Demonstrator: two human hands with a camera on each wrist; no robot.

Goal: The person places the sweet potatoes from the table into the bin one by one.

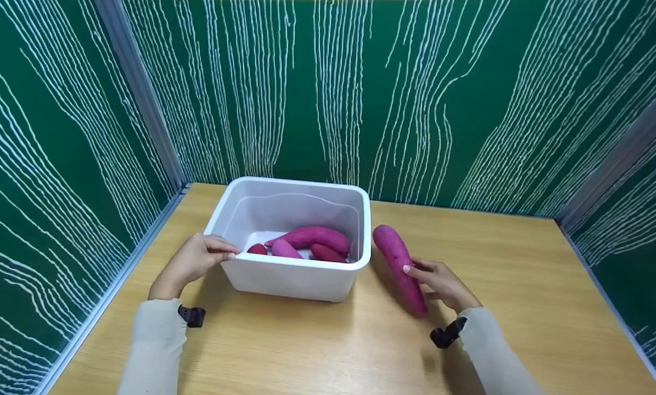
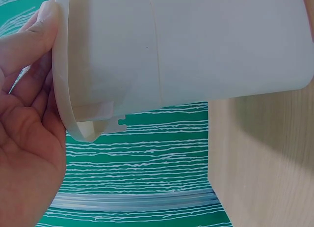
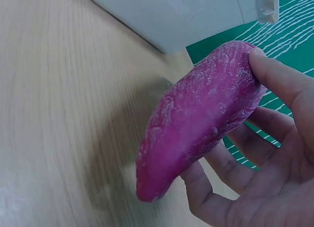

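My right hand holds a long magenta sweet potato just right of the white plastic box. In the right wrist view the thumb presses one side of the sweet potato and curled fingers support it from below; its shadow falls on the table. At the box's near left corner, my left hand pinches the rim. The left wrist view shows the thumb and fingers on either side of that rim. Inside the box lie a magenta sweet potato, a pinker piece and two red pieces, partly hidden by the front wall.
The box stands on a light wooden table. Green panels with white wavy lines enclose the back and both sides, joined by grey metal posts. A black wrist strap with a small camera is on each forearm.
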